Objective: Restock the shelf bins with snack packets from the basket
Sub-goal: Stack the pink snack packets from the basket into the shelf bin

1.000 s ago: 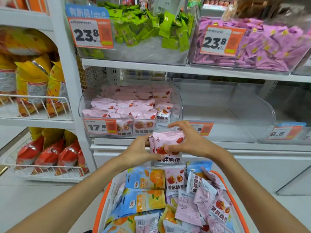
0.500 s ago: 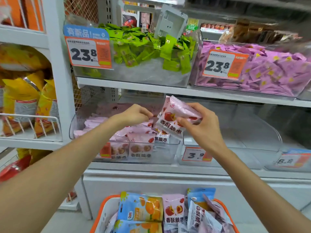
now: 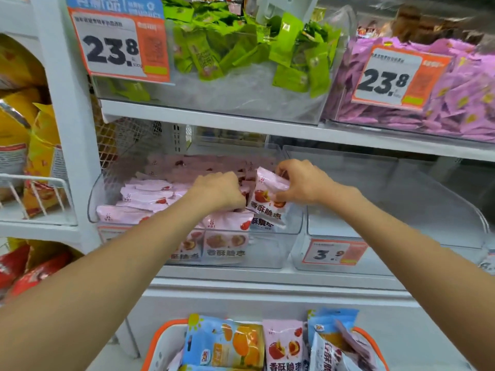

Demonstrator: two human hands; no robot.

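Observation:
A clear shelf bin [image 3: 270, 250] on the middle shelf holds several pink snack packets [image 3: 144, 194]. My right hand [image 3: 302, 183] pinches a pink packet [image 3: 265, 202] by its top and holds it upright over the right side of that bin. My left hand [image 3: 218, 191] is curled, knuckles up, down among the packets in the middle of the bin; its fingertips are hidden, so a grip cannot be made out. At the bottom edge, the orange-rimmed basket [image 3: 160, 341] holds blue-and-orange packets [image 3: 225, 341] and more pink packets [image 3: 284, 344].
Right of the pink bin stands a clear bin [image 3: 388, 210] with a 3.9 price tag [image 3: 332, 253]. The shelf above carries a bin of green packets [image 3: 241, 49] and one of purple packets [image 3: 450, 108]. Yellow bags [image 3: 34, 156] fill a wire shelf at left.
Both hands rose from above the basket to the middle shelf bin. My right hand carried the pink packet into the bin, and my left hand dropped in among the packets.

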